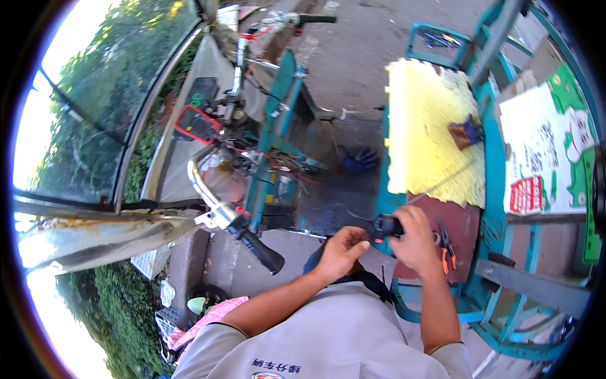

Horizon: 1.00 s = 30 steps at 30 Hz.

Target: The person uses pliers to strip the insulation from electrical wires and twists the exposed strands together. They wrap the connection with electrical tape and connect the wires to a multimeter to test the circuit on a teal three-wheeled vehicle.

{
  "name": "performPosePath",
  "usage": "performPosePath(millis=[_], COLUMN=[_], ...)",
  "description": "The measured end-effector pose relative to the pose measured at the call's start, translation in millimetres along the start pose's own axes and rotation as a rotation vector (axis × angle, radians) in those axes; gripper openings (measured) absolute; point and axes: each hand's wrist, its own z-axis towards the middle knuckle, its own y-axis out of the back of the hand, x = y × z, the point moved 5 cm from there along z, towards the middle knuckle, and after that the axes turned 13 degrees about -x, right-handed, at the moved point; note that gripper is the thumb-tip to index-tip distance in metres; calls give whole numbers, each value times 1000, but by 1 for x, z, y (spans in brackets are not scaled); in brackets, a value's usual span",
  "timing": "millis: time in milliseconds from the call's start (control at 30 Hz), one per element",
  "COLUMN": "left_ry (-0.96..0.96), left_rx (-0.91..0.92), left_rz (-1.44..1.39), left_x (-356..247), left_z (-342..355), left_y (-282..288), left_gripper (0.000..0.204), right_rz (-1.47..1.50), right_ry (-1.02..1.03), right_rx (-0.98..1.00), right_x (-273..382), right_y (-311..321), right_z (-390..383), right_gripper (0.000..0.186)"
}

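My right hand [416,240] is closed round a black handlebar grip with a control housing [385,223], held above the edge of the tricycle's seat platform. A small red part shows on the housing's near side. Just left of it, my left hand [344,254] has its fingers drawn together; what they pinch is hidden, though a thin dark cable runs close by. Ahead on the left stands the tricycle's chrome handlebar [218,211], which has a black grip [261,252] on its near end.
Orange-handled pliers [448,246] lie on the dark red board [454,224] beside my right hand. A yellow foam pad [429,139] carries a brown and blue glove [466,132]. Another glove [360,160] lies on the dark footboard. Loose wires [293,163] hang by the teal frame.
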Motion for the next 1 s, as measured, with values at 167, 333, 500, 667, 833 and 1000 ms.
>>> performPosePath(millis=[167, 333, 500, 667, 833, 1000], left_ry=[56, 80, 23, -126, -235, -289], left_rx=[-70, -215, -386, -612, -701, -643], left_rz=[88, 86, 90, 14, -89, -179], left_x=[3, 3, 8, -11, -39, -49], left_z=[10, 20, 31, 55, 87, 117], left_y=[15, 51, 89, 133, 170, 179], left_gripper=[27, 27, 23, 18, 23, 26], right_rz=[-68, -203, -391, -487, -495, -523], right_ry=[44, 92, 111, 112, 59, 60], right_rx=[-50, -33, 16, 46, 84, 91], right_x=[-65, -122, -155, -166, -159, -156], right_y=[17, 13, -1, -18, -21, -27], right_z=[20, 46, 54, 48, 39, 31], right_gripper=[44, 46, 50, 56, 61, 63])
